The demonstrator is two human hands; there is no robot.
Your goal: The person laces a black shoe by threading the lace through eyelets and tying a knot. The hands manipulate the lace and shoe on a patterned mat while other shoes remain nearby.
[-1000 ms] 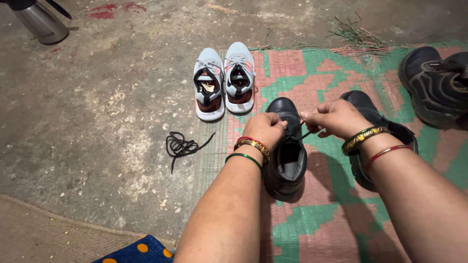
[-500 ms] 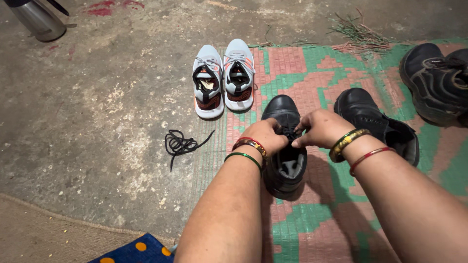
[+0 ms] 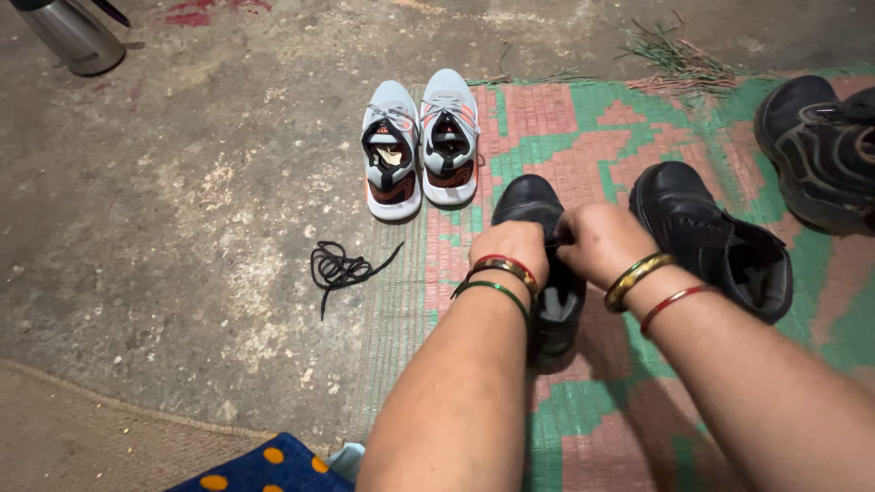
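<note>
Both hands meet over the throat of a black shoe (image 3: 533, 202) standing on the woven mat (image 3: 583, 128) just right of the frame's centre. The left hand (image 3: 510, 251) and the right hand (image 3: 597, 239) are close together, knuckles almost touching, fingers curled down onto the lacing area; a short dark strip shows between them, likely the shoe's lace, though the fingertips themselves are hidden, so how firmly each pinches it cannot be told. Bangles ring both wrists (red, gold and green on the left; gold and red on the right).

Judging by the pose, the step in hand is working the lace at the upper eyelets of this shoe. The next move seems to call for a fine pinch on the lace end and a steadying grip from the other hand on the shoe's collar.

Just right of it stands a second black shoe (image 3: 715, 239), its opening wide. A loose black lace (image 3: 339, 270) lies tangled on the concrete floor (image 3: 182, 200) to the left of the mat. Above centre sits a pair of grey sneakers (image 3: 421, 141). A dark worn shoe (image 3: 820, 150) is at the right edge, a metal vessel (image 3: 68, 35) in the upper left, and a blue dotted cloth (image 3: 264, 465) at the bottom edge.
</note>
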